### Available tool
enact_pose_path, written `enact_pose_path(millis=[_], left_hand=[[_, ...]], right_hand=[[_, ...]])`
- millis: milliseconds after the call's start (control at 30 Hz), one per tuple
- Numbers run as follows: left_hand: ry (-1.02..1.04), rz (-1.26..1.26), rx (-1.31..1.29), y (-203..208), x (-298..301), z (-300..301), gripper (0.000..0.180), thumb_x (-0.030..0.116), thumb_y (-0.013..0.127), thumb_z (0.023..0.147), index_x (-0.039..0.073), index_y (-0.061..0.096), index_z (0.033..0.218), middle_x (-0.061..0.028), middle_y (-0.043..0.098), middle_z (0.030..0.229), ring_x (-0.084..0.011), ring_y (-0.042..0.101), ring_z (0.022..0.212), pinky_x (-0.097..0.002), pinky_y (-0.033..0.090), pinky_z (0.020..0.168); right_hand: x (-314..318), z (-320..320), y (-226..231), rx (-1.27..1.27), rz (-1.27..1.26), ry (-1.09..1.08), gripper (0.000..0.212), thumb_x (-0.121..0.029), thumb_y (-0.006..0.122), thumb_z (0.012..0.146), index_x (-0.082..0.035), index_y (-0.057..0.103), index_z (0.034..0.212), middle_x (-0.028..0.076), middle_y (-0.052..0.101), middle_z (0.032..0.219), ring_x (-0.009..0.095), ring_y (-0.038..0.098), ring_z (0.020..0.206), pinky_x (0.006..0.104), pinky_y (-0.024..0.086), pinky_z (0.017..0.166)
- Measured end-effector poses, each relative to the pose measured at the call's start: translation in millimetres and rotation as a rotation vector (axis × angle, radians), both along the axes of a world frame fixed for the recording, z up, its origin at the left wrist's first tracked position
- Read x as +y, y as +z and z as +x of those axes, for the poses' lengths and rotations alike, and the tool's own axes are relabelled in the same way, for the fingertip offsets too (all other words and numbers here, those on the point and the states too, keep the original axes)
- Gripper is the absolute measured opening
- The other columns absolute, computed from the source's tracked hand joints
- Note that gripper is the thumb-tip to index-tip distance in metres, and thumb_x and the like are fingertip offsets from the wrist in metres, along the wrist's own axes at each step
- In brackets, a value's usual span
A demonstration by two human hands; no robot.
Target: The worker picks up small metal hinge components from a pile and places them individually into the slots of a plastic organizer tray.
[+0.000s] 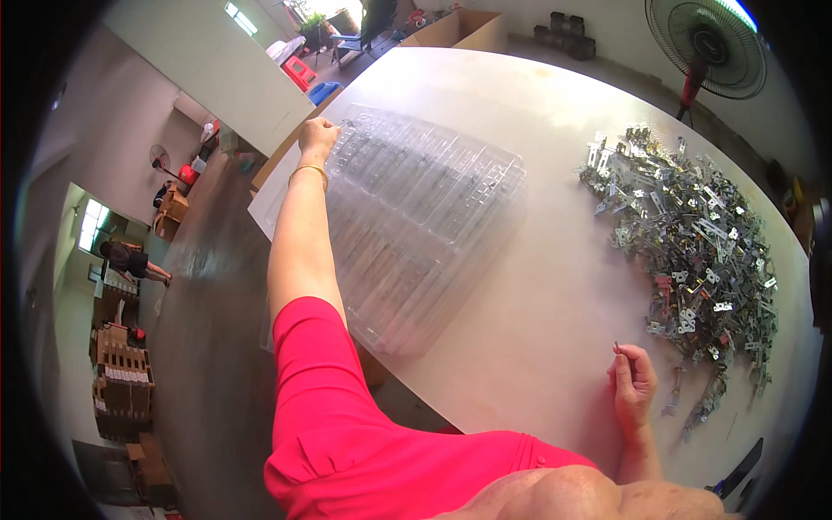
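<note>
A stack of clear plastic trays [394,225] with rows of narrow compartments lies on the left part of the pale table [555,260]. My left hand [318,139] reaches across to the far left corner of the trays, its fingers closed at the edge of the top clear plastic tray. Low on the right, my right hand [634,381] is closed in a pinch, with a small dark thin piece [617,347] sticking up from the fingertips. Beside it spreads a big heap of small metal brackets [693,251], mostly silver and grey, some yellowish or reddish.
Behind the table stand a fan [706,48] and an open cardboard box [459,30]. A red plastic stool [299,74] is past the far left corner. Far left, a person [130,260] bends near stacked cartons [121,381]. A dark tool [741,468] lies at the near right.
</note>
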State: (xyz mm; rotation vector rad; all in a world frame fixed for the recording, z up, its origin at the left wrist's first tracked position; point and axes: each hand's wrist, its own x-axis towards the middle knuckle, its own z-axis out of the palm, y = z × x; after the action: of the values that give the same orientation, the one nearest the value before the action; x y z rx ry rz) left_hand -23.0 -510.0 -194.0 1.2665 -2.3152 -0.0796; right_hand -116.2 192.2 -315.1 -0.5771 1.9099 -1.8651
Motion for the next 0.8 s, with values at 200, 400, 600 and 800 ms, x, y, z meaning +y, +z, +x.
enact_pose_path(millis=[200,400,600,800], left_hand=[[0.029,0.012,-0.004,4,8,-3,0.023,0.030,0.076,0.076,0.009,0.077,0.084,-0.0152,0.075,0.089,-0.0292,0.072,0.087,-0.0395,0.055,0.082],[-0.115,-0.237,0.058,37,3,20,0.024,0.029,0.068,0.076,0.007,0.076,0.081,-0.0184,0.072,0.082,-0.0333,0.072,0.082,-0.0425,0.055,0.078],[-0.452,-0.146,0.176,119,136,8,0.019,0.018,0.071,0.088,0.001,0.071,0.095,-0.0107,0.073,0.085,-0.0190,0.068,0.077,-0.0316,0.053,0.073],[-0.956,-0.215,0.152,110,401,26,0.008,0.003,0.071,0.084,0.002,0.064,0.090,-0.0089,0.065,0.087,-0.0211,0.063,0.084,-0.0336,0.049,0.079]], right_hand=[[1,5,6,0.002,0.026,-0.031,0.011,-0.005,0.056,0.100,-0.007,0.062,0.108,-0.003,0.054,0.074,0.004,0.047,0.058,0.0189,0.038,0.050],[-5,4,6,0.033,0.071,-0.026,0.009,-0.007,0.057,0.100,-0.006,0.064,0.106,-0.003,0.055,0.073,0.003,0.048,0.059,0.0194,0.038,0.052],[-6,3,6,0.146,0.077,-0.009,0.010,-0.009,0.061,0.098,-0.006,0.066,0.106,-0.002,0.058,0.072,0.005,0.052,0.061,0.0214,0.042,0.053],[0,0,-2,0.138,-0.006,0.004,0.011,-0.007,0.063,0.096,-0.006,0.067,0.105,-0.002,0.059,0.074,0.005,0.051,0.063,0.0217,0.042,0.056]])
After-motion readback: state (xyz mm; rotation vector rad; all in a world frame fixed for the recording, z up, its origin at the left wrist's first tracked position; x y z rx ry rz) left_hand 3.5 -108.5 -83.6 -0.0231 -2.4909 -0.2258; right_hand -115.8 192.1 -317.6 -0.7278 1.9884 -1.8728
